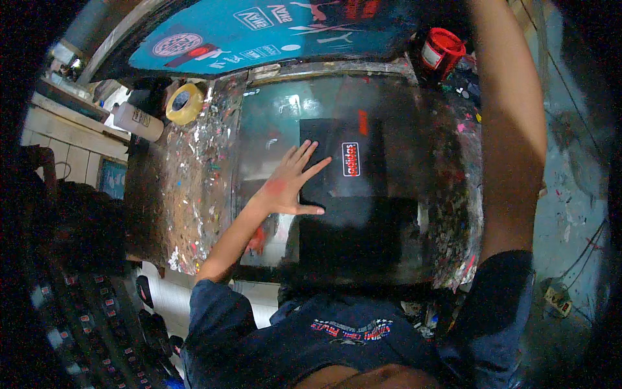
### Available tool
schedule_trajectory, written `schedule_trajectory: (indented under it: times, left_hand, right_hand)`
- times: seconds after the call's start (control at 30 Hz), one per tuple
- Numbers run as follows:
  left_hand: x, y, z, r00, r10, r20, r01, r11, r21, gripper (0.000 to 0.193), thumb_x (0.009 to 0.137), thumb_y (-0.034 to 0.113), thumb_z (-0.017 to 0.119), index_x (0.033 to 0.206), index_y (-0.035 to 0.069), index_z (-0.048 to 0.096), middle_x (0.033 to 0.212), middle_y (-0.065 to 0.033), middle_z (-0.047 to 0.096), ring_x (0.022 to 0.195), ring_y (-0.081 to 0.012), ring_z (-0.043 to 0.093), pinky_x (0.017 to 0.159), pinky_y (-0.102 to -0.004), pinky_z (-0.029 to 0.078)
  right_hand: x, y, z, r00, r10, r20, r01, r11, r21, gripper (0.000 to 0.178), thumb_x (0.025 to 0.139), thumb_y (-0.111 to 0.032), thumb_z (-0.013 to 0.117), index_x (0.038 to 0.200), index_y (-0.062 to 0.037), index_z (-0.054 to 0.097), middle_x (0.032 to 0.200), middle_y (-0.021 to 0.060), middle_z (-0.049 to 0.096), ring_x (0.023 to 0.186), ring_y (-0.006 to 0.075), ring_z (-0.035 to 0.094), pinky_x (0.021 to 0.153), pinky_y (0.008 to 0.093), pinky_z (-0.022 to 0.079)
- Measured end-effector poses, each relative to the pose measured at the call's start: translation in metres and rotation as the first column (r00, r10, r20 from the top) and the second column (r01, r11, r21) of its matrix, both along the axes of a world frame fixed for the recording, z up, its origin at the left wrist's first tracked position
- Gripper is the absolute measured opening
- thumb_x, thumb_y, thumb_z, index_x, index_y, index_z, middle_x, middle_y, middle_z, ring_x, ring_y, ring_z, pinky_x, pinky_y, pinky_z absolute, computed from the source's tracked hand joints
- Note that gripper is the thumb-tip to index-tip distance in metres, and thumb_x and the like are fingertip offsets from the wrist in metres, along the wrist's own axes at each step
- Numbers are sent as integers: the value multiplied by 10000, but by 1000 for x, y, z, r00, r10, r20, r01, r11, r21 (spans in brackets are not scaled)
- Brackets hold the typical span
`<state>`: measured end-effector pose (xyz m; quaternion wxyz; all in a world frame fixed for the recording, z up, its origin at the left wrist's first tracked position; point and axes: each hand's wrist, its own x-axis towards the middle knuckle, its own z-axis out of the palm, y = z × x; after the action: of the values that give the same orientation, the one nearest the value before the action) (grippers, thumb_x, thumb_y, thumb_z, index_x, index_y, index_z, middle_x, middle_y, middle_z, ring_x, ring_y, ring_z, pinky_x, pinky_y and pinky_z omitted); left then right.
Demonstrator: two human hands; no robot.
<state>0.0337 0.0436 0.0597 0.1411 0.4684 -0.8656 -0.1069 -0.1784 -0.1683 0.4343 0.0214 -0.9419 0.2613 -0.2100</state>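
My left hand (295,179) lies with its fingers spread over the left edge of a black piece, perhaps fabric (363,233), on a glossy dark board (265,155). To the right of my fingertips, a small red-and-white printed label design (350,159) shows on the black piece. A red smear marks the back of this hand. My right arm reaches up along the right side and leaves the picture at the top, so the right hand is out of sight. Above the board stands a raised blue printing screen (278,32) with several white and red designs.
A yellowish tape roll (184,104) and a whitish bottle (138,122) are at the far left of the paint-spattered table (194,188). A red paint tub (442,52) stands at the back right. Several printed dark pieces (91,324) are at the lower left. A power socket (557,301) lies at right.
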Motion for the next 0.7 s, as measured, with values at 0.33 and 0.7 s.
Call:
schedule_trajectory:
  times: [0.33,0.7]
  left_hand:
    - [-3,8,1,1000,19,7,-19,1000,11,1175,678,743,793,1613,183,354,1687,-222,230,1566,-417,206,1245,-642,166]
    - [-3,5,-1,999,36,24,-36,999,10,1210,655,749,797,1621,179,342,1696,-217,212,1575,-402,191,1257,-613,153]
  right_hand:
    - [7,1,0,996,-90,3,90,995,-49,758,645,-590,901,1040,44,770,1008,193,767,908,289,729,834,375,549]
    - [5,2,2,999,-50,8,50,998,44,760,647,-545,912,1091,54,760,1070,193,761,950,292,729,881,357,552]
